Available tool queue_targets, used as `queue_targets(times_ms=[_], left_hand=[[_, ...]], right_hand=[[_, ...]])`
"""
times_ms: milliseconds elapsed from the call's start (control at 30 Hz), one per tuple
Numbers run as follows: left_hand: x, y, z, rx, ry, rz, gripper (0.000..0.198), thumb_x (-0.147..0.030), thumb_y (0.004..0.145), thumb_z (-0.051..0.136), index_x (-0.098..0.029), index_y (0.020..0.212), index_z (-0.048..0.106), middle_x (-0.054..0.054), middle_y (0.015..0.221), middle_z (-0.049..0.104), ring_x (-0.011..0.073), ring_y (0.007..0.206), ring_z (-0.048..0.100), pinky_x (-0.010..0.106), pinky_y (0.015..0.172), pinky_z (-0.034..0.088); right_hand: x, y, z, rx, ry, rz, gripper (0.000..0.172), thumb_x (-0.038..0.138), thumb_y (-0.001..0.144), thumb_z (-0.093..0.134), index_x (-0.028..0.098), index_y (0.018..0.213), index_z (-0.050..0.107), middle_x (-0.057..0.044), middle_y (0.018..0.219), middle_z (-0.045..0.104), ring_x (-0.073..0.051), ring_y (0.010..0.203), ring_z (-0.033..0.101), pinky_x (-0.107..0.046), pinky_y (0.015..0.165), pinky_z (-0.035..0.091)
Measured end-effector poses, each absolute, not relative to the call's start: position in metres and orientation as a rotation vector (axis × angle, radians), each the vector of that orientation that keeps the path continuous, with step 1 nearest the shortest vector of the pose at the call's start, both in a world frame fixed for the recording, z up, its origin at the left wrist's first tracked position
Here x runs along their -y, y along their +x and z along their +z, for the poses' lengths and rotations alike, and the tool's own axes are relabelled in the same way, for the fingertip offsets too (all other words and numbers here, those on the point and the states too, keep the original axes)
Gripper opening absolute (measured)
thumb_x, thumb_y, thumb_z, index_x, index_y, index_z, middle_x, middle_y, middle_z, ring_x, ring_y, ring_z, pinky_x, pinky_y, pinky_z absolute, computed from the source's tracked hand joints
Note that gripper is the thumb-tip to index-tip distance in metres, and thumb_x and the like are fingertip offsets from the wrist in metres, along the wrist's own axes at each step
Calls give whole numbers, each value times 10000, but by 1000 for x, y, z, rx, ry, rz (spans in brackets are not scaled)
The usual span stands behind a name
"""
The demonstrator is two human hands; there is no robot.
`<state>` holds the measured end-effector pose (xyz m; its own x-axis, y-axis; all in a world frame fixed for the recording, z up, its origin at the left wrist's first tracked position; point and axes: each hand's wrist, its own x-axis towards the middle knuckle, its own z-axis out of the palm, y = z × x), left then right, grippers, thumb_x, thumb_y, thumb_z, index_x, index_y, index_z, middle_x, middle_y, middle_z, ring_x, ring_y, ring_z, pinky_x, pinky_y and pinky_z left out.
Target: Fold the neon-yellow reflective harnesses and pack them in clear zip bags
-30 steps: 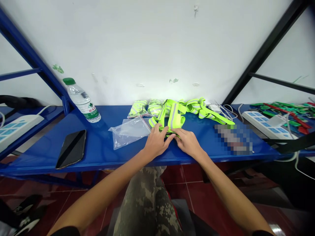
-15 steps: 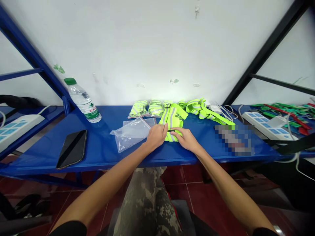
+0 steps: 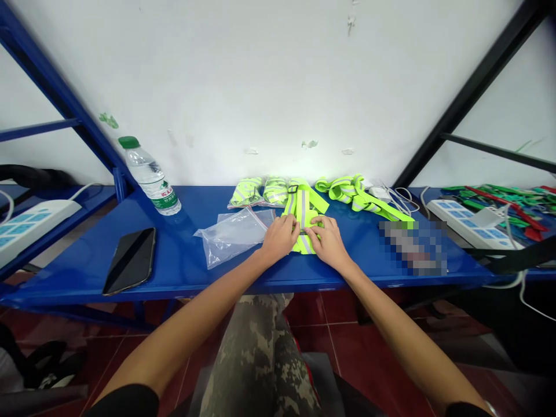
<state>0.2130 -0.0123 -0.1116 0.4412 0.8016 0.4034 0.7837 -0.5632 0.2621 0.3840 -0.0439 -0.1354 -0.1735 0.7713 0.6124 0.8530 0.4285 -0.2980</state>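
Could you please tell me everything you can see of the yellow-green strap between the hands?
The yellow-green strap looks like fabric, with silvery stripes and a dark buckle near its far left corner. It lies folded on the blue table, right of the clear plastic bag. Fingers of the left hand and right hand touch its nearer part from either side, partly hiding it.

A green-capped bottle (image 3: 153,182) stands behind a black phone (image 3: 130,260), a white power strip (image 3: 37,229) to their left.
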Motion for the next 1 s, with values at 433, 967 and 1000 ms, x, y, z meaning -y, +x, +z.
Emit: queue_targets(times_ms=[433,967,1000], left_hand=[[13,219,-107,-1403,2829,629,232,-312,1004,350,-191,1078,533,84,936,662,243,900,612,347,747,432],[1,218,-107,-1370,2588,661,158,-257,948,463,-200,1068,548,48,897,696,217,877,659,306,730,462],[0,218,-108,-1350,2583,705,152,-265,951,466,-203,1051,562,43,883,695,211,866,655,304,731,459]], right_hand=[[42,387,-138,2079,-1531,-100,299,289,1013,335,201,1091,610,-118,1081,627,-270,1030,517,-418,909,445],[82,378,-121,2305,-1226,-215,432,435,931,556,142,1248,588,-161,1237,617,-295,1124,583,-433,958,494],[81,378,-120,2320,-1228,-202,410,406,941,545,148,1257,582,-161,1254,611,-296,1133,583,-439,962,496]])
